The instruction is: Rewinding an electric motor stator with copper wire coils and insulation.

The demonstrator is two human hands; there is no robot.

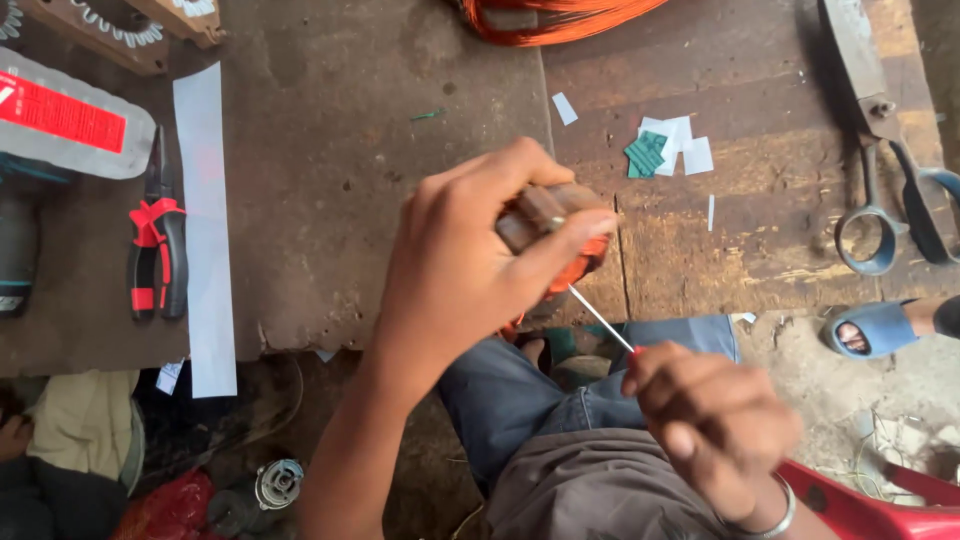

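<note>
Over worktop (350, 230) front edge: left hand (465, 265) clenched around brown cylindrical motor core with orange winding (555, 235); right hand (710, 420) pinches thin white strip (600, 318) touching core. Red-black pliers (158, 245) near left edge.

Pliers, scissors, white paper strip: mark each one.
Pliers (158, 255), head view, on the red and black handles.
Scissors (880, 215), head view, on a finger loop.
White paper strip (205, 230), head view, mid-length on the bench.

Bare bench (340, 200) between pliers (158, 262) and paper scraps (668, 148)
</note>
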